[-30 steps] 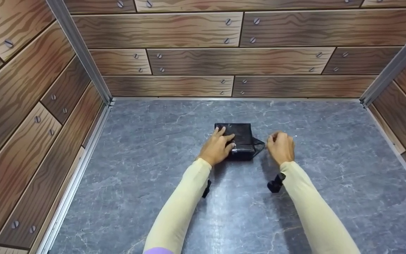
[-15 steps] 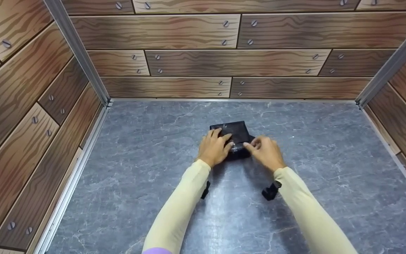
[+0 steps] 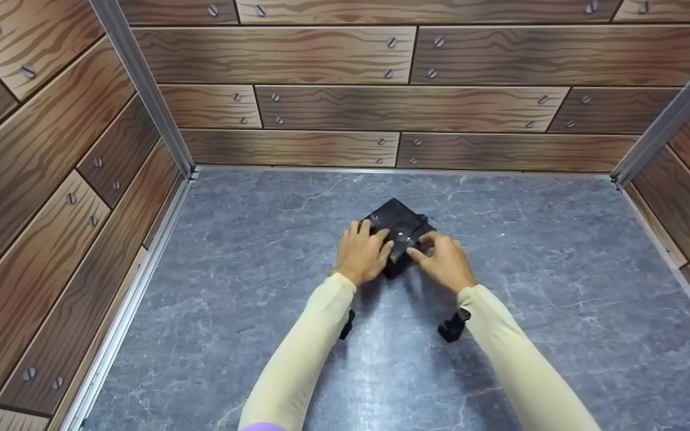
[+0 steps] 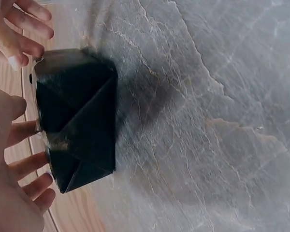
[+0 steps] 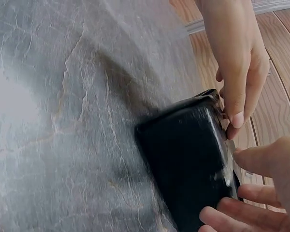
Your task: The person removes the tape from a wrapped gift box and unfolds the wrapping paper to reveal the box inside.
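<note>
A box wrapped in black sheeting stands turned cornerwise on the grey marbled surface, with shiny clear tape on its top. In the left wrist view one end of the wrapped box shows crossing diagonal folds. My left hand rests on the box's left side, fingers spread over the top edge. At the near right side, my right hand touches the box with thumb and fingers, fairly straight. The right wrist view shows the right hand's fingers against a smooth dark face, with the left hand above.
Wood-plank-patterned panels form a back wall, a left wall and a right wall. Metal rails line their corners and lower edges. A black wrist camera hangs from the right sleeve.
The box has turned counterclockwise from square-on to cornerwise. My right hand has moved left from beside the pointed flap to the box. The left hand has stayed on it.
</note>
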Available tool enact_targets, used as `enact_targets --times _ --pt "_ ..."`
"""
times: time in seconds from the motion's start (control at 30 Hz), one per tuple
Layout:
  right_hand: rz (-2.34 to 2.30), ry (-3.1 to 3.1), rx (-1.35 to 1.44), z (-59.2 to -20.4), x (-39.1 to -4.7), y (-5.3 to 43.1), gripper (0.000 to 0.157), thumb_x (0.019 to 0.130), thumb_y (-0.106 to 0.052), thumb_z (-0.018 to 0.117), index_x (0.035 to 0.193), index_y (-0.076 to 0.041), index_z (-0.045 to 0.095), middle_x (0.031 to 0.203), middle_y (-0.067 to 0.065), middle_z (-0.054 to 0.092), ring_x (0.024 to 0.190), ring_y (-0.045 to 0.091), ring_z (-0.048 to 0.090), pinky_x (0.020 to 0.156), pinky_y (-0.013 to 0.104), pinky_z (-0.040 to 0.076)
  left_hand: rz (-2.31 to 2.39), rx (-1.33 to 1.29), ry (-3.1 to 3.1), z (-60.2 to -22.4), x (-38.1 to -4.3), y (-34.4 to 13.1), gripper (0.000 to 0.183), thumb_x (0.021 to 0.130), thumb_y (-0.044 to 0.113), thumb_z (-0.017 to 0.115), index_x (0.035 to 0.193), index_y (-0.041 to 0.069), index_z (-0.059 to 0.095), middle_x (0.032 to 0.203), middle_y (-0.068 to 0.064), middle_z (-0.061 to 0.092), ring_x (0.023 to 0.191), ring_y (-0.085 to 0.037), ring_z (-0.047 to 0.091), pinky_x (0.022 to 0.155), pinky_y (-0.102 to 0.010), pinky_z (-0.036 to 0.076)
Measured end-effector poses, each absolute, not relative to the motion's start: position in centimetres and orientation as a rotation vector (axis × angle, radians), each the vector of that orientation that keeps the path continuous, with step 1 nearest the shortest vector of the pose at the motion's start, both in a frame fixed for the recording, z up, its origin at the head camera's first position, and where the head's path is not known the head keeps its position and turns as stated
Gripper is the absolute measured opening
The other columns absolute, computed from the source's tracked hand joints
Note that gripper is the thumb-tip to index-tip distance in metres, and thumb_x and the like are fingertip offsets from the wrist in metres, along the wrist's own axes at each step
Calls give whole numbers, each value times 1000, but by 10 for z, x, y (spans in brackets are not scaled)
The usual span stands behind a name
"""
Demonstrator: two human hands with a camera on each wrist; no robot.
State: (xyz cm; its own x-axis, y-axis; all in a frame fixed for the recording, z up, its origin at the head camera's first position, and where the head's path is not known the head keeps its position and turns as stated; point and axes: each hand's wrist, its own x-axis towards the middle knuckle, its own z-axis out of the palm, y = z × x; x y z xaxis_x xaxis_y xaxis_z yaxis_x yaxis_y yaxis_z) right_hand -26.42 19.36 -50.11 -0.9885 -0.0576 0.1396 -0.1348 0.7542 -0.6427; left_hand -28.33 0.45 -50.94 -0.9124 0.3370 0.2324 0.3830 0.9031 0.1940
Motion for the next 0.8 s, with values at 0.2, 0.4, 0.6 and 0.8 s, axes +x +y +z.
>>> enact_targets --times 0.2,0.4,0.6,0.8 --pt "960 -2737 200 -505 -265 188 39 90 -20 78 115 8 68 109 24 67 99 40 64 87 53 51 -369 -568 -2832 -511 -282 5 38 105 37 50 131 18 71 129 -15 58 113 -32 51 94 -44 45" --pt "876 -2701 267 -506 -269 179 32 89 -19 79 110 5 74 103 20 66 94 38 63 83 53 50 -358 -626 -2758 -512 -280 2 35 104 31 52 127 13 72 114 -16 59 106 -33 56 97 -43 45" --pt "851 -2747 280 -509 -271 177 35 89 -19 79 114 4 74 109 21 65 101 41 64 89 55 51 -371 -621 -2799 -512 -279 3 35 104 29 53 130 14 71 118 -18 57 107 -34 58 96 -44 48" --pt "880 -2748 307 -513 -273 181 34 91 -16 77 117 5 72 110 19 64 94 36 63 83 52 51 -391 -637 -2818 -511 -281 1 33 104 28 55 129 15 72 114 -15 57 105 -32 55 93 -42 47"
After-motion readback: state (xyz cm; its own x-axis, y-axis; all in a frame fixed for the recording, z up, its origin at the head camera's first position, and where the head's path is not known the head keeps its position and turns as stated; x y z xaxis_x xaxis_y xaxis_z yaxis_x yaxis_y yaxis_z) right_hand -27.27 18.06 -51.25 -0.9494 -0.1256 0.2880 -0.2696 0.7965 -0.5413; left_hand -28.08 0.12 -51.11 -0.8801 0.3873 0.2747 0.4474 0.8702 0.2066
